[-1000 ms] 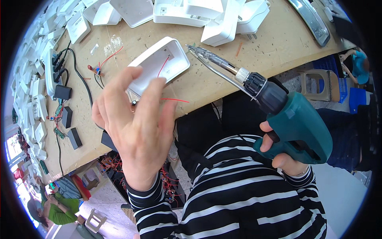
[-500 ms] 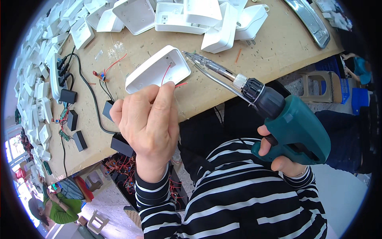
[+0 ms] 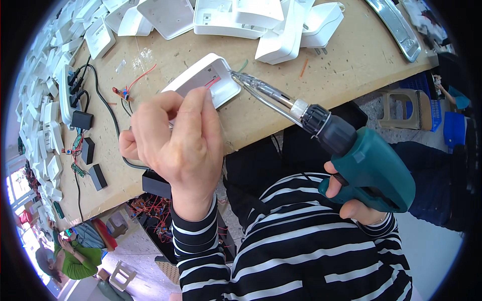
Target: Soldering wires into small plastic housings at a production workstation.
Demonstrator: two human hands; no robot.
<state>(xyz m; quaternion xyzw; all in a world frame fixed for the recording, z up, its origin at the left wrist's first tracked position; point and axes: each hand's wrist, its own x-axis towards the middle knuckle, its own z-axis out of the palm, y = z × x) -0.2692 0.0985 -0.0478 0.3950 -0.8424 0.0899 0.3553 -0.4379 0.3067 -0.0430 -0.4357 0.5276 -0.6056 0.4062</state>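
A thin red wire (image 3: 214, 82) pokes from the left hand (image 3: 175, 145), its fingers (image 3: 193, 108) pinched closed on it, above an open white housing (image 3: 229, 89) on the bench (image 3: 281, 95). The right hand (image 3: 366, 212) curls its fingers round a green soldering gun (image 3: 374, 163), metal tip (image 3: 241, 78) near the housing's rim. White cases (image 3: 275, 46) crowd beyond.
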